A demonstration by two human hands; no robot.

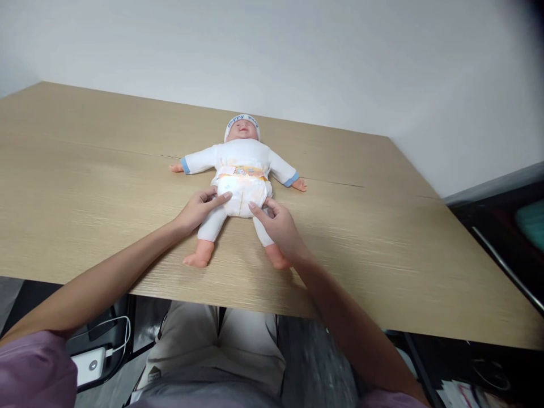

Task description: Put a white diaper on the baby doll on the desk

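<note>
A baby doll (pixel 243 150) in a white suit with blue cuffs lies on its back, arms spread and feet toward me. It wears a white diaper (pixel 241 198) with a patterned orange band across the waist. My left hand (pixel 204 208) pinches the diaper's edge by the leg on the left, its thumb on the front. On the other side my right hand (pixel 278 222) pinches the opposite leg edge, thumb also on the front. The fingertips of both hands are partly hidden behind the diaper's edges.
The doll lies on a wide wooden table (pixel 106 187) with a pale wall (pixel 272 56) behind it. A black object (pixel 505 226) borders the right side. Below the near edge, a white device with a cable (pixel 90 365) rests at the left.
</note>
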